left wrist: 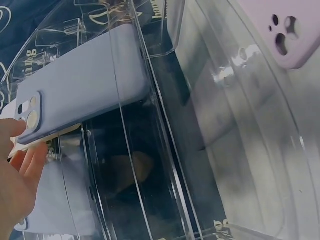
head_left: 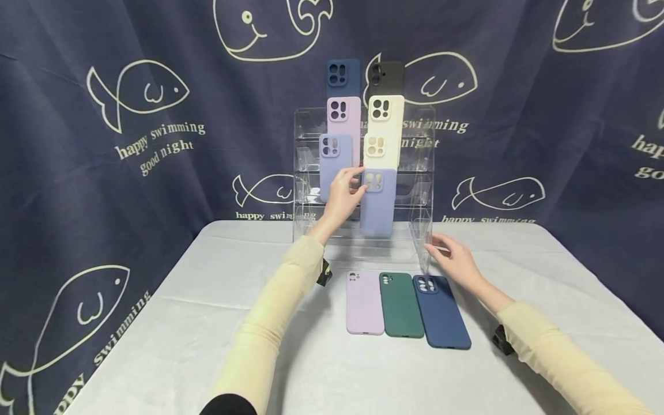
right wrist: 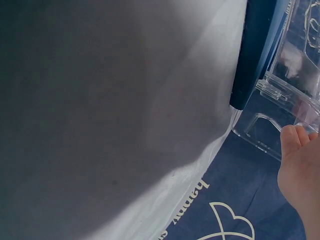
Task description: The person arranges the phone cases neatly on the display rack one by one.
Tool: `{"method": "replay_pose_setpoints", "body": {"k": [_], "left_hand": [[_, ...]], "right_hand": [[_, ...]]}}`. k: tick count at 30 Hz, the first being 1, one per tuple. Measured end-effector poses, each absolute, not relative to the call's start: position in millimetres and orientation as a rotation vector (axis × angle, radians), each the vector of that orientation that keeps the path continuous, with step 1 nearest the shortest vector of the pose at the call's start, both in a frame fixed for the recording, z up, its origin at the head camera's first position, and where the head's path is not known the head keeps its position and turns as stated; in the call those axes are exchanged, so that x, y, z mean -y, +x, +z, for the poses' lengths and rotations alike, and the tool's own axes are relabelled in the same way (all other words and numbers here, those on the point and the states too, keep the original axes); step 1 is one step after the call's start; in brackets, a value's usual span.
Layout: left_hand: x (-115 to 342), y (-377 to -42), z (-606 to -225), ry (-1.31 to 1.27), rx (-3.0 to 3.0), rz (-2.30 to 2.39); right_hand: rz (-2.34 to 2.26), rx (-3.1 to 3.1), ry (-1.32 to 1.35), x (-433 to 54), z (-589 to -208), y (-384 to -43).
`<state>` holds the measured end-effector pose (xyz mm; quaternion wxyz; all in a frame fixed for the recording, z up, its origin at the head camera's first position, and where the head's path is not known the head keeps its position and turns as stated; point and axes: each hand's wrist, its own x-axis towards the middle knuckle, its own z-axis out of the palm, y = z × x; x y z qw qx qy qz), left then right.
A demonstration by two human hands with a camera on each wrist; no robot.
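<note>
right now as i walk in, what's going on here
A person's left hand pinches a periwinkle phone case, lowest of four in the right-hand column of a clear tiered rack, while the right hand is at the rack's right edge. A lilac case, a green case and a dark blue case lie on the table in front.

Behind the white-covered table (head_left: 176,346) hangs a dark blue curtain (head_left: 244,115) with pale fish outlines (head_left: 153,92) and the lettering "happy swimming good night" (head_left: 161,140); it also shows beyond the table's left and right edges.
</note>
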<state>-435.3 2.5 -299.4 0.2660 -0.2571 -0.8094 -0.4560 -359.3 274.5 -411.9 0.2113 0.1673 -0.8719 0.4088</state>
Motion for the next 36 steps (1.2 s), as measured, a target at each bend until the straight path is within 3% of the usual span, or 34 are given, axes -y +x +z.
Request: {"method": "replay_pose_setpoints", "body": {"k": [36], "left_hand": [[52, -387, -367, -0.779, 2.258, -1.33]], "right_hand": [[1.126, 2.398, 0.497, -272, -411, -360]]}}
